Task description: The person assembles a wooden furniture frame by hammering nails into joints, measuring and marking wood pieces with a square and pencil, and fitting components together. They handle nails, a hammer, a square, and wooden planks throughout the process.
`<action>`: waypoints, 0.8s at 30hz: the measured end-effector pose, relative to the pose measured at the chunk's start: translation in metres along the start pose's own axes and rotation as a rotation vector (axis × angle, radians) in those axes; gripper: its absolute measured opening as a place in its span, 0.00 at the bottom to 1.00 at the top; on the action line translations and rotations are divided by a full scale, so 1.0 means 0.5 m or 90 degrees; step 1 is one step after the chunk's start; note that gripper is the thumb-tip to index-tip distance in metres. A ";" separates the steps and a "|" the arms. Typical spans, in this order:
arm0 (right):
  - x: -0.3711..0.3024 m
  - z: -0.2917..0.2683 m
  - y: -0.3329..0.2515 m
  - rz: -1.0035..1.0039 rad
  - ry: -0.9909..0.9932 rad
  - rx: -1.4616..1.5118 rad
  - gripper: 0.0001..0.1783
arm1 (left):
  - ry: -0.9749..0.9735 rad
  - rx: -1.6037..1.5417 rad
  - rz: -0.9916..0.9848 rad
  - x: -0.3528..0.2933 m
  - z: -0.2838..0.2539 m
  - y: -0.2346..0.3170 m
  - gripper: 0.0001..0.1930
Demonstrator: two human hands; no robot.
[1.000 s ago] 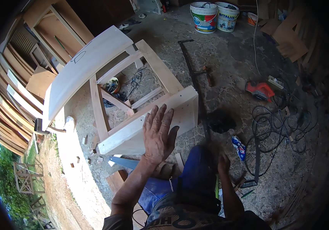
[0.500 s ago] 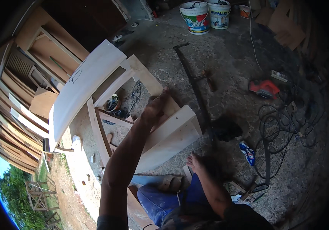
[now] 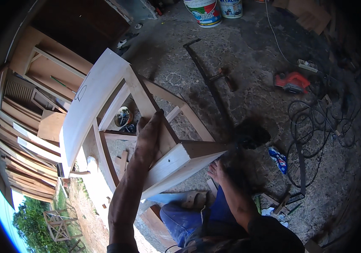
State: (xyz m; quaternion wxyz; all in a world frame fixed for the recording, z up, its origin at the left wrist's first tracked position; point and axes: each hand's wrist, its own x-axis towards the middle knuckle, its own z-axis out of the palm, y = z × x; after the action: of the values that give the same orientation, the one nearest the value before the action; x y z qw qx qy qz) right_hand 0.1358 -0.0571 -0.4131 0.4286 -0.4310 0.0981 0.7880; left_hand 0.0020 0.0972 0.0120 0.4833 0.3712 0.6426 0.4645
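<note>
A pale wooden chair-like frame, with a broad curved white panel on its left side, stands tilted before me. My left hand is wrapped round the frame's upper rail, near the front corner. Below the frame's right lower corner is my right hand, its fingers partly bent and close to the bottom edge. Whether they touch the wood I cannot tell. Beneath the frame, by my blue-trousered leg, lies what looks like a handsaw with a wooden handle.
A long bar clamp lies on the concrete floor beyond the frame. To the right are a red electric planer, a power strip, tangled black cable and a blue-white packet. Paint buckets stand far off; boards lean left.
The frame has turned and tipped, so more of its right side and underside shows. My left hand has moved left and nearer with the rail; my right hand has come closer to the lower edge.
</note>
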 end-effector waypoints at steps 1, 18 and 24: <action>-0.013 0.017 -0.013 0.012 -0.017 0.000 0.47 | -0.016 -0.006 0.001 -0.021 -0.036 0.002 0.18; -0.436 0.300 -0.317 -0.085 -0.539 -0.112 0.42 | -0.097 -0.291 0.159 -0.461 -0.451 0.169 0.42; -0.499 0.403 -0.393 -0.127 -0.817 -0.212 0.35 | -0.128 -0.442 0.149 -0.499 -0.534 0.122 0.47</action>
State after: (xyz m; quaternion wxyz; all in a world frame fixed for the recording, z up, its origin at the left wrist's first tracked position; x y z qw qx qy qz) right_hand 0.2303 0.0219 -0.0577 0.4004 0.0557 -0.3397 0.8492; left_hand -0.1901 -0.1796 0.1666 0.5844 0.3000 0.3495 0.6681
